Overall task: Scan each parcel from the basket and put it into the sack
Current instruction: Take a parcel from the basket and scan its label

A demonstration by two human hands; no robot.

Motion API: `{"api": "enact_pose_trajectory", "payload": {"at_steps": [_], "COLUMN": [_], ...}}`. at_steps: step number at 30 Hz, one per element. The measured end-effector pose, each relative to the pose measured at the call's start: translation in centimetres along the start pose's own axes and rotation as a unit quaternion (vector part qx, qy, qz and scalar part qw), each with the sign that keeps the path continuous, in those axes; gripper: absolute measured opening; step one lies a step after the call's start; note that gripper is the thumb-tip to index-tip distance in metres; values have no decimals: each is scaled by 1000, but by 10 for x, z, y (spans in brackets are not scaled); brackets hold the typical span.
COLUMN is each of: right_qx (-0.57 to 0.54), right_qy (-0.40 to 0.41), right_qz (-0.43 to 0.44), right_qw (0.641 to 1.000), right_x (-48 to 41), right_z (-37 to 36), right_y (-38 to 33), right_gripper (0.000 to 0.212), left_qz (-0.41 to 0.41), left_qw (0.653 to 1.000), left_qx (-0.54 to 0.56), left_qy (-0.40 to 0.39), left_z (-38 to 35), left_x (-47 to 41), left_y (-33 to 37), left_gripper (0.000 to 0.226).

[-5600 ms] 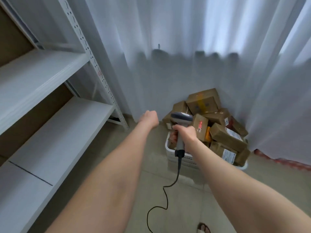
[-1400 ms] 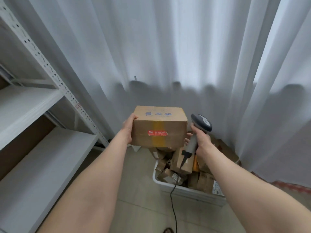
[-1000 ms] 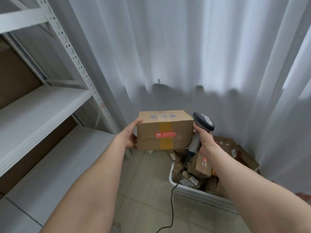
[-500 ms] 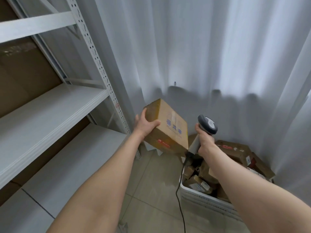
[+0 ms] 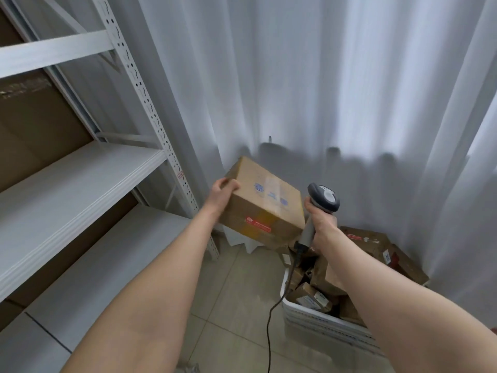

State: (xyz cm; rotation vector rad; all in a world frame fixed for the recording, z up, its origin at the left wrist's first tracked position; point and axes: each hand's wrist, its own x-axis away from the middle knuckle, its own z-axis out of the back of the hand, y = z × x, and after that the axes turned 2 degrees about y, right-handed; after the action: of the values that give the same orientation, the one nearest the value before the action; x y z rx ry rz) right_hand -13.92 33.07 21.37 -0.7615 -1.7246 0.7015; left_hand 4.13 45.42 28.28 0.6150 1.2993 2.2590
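above the heaped basket: box gripped by left hand, scanner clenched in right hand. judged early: many boxes left to scan; no sack visible.

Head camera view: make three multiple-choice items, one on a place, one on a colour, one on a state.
1. Where does the basket stand?
A. On a shelf
B. On the floor by the curtain
C. On a chair
2. What colour is the sticker on the held parcel?
A. Green
B. Black
C. Red
3. What is the right hand doing?
A. Gripping the scanner
B. Hanging idle
C. Pressing the curtain

Answers: 1 B, its rim sits low on the floor; 2 C, a red strip shows on its side; 3 A, it wraps the handle.
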Motion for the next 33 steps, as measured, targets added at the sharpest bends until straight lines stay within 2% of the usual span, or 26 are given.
{"api": "enact_pose_trajectory", "payload": {"at_steps": [3, 5, 7, 12, 15, 17, 20, 23, 25, 28, 31, 33], "right_qx": [-17, -27, -33, -91, -139, -138, -108, -41, 4, -2, -18, -5], "right_qy": [-21, -50, -68, -111, -149, -162, -177, -183, -202, -253, -282, -288], "right_qz": [-24, -36, -45, -56, -50, -41, -42, -25, -10, -21, -58, -79], "right_qw": [999, 998, 996, 988, 978, 976, 977, 982, 979, 967, 958, 954], "right_x": [-2, 3, 6, 13, 19, 21, 26, 28, 29, 35, 38, 39], "right_z": [12, 13, 11, 8, 5, 0, -2, 3, 6, 9, 12, 10], "right_y": [-4, -8, -9, -20, -29, -34, -42, -48, -48, -45, -42, -39], "right_gripper": [67, 60, 63, 68, 55, 53, 56, 47, 42, 21, 26, 33], "left_qz": [123, 189, 233, 290, 296, 291, 258, 241, 241, 230, 220, 198], "left_qw": [983, 958, 929, 892, 889, 898, 933, 954, 955, 948, 939, 942], "left_qx": [137, 213, 282, 324, 325, 317, 250, 178, 175, 217, 264, 267], "left_qy": [-10, -27, -51, -119, -129, -95, -30, -1, -8, -26, 3, 45], "left_z": [21, 26, 26, 26, 27, 24, 19, 16, 14, 13, 15, 13], "left_x": [0, 3, 8, 22, 25, 26, 26, 28, 30, 27, 18, 18], "left_y": [-5, -9, -12, -21, -27, -28, -26, -22, -15, -13, -21, -21], "left_gripper": [43, 40, 39, 35, 32, 26, 11, 8, 20, 44, 69, 67]}}
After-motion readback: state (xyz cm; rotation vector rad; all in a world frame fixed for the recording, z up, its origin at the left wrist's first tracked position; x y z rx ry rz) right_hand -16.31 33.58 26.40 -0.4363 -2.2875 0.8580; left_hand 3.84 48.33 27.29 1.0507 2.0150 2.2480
